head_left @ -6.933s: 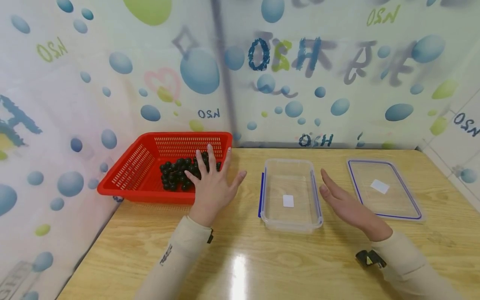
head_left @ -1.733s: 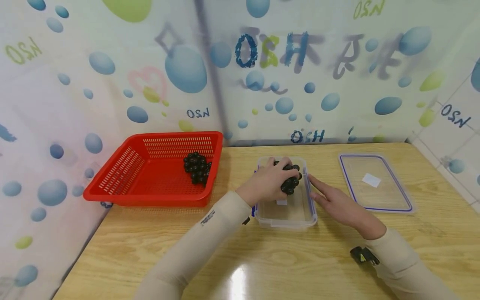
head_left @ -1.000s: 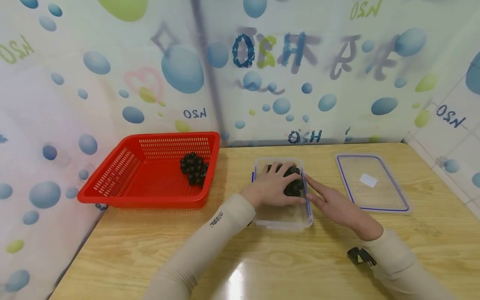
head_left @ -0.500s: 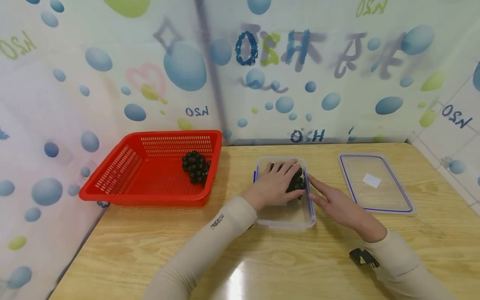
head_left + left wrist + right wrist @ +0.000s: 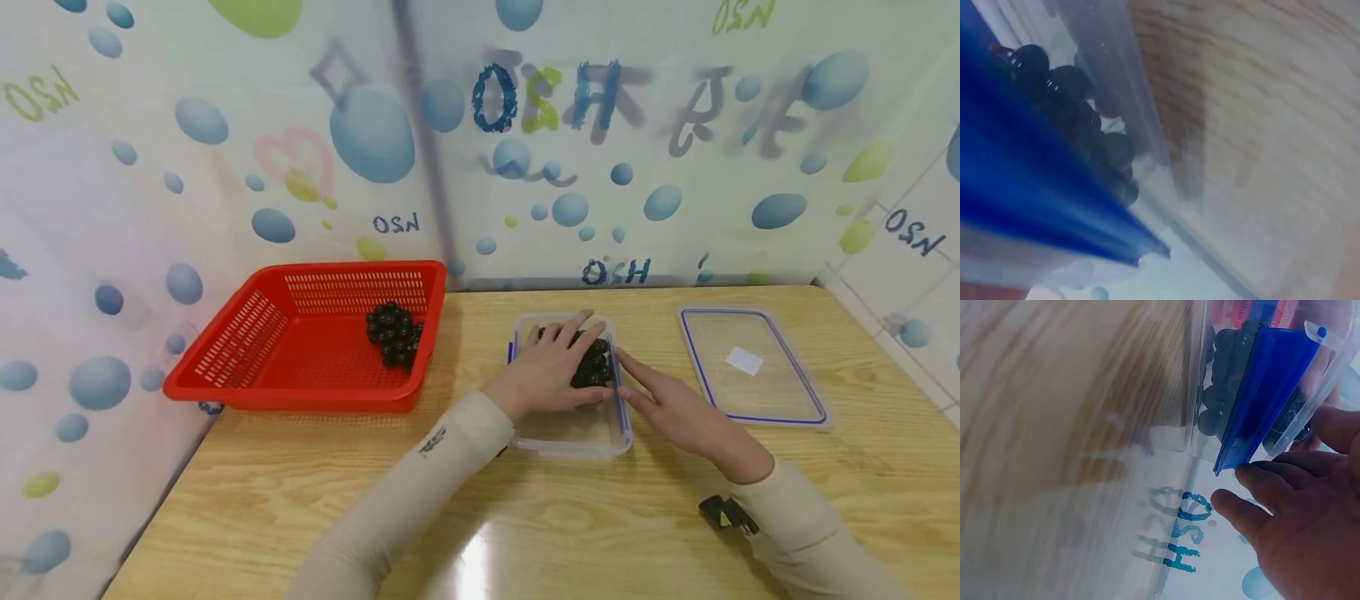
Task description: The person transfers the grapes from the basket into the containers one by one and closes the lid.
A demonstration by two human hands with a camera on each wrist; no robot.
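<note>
My left hand [image 5: 551, 371] reaches into a clear plastic food container [image 5: 566, 448], its spread fingers lying over a bunch of dark grapes [image 5: 592, 371]. Much of that bunch is hidden beneath the hand; the left wrist view shows the grapes [image 5: 1069, 84] through the container's wall. Held along the container's right side, my right hand [image 5: 675, 412] has its fingers extended. In the right wrist view its fingertips touch the blue locking flap [image 5: 1266, 387]. A second bunch of dark grapes [image 5: 392, 333] lies in the right end of the red basket [image 5: 300, 404].
The container's lid [image 5: 757, 396], clear with a blue seal and a white label, lies flat at the right. A patterned curtain [image 5: 570, 167] stands along the back of the wooden table [image 5: 600, 525]. The basket occupies the left back corner.
My left hand has moved right from the basket to the container, bringing one bunch of grapes. Its fingers then spread from a curled grip. The right hand has come up against the container's side.
</note>
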